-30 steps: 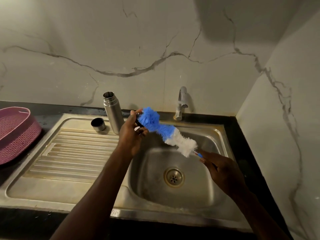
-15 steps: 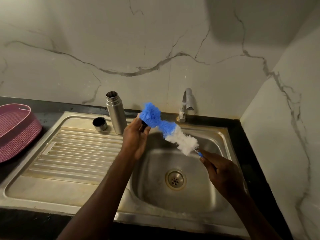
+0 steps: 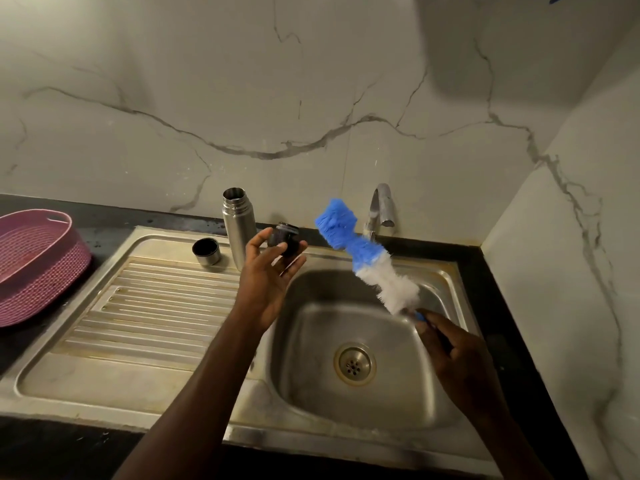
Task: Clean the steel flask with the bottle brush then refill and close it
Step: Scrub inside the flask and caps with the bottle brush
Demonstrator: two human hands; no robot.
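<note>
Over sink point(image 3: 446, 282); left hand point(image 3: 268, 282) pinches dark stopper point(image 3: 284, 237); right hand point(image 3: 457, 355) grips bottle brush point(image 3: 363, 256); flask point(image 3: 238, 230) uncapped

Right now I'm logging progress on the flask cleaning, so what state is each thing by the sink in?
Flask: upright on the drainboard, open, no lid.
Cup: standing apart, left of the flask.
Stopper: off the flask, held in the left hand.
Brush: held by its handle in the right hand, over the basin, touching nothing.
Tap: no water running.
Sink: drain unplugged.
Basket: contents not visible.
</note>
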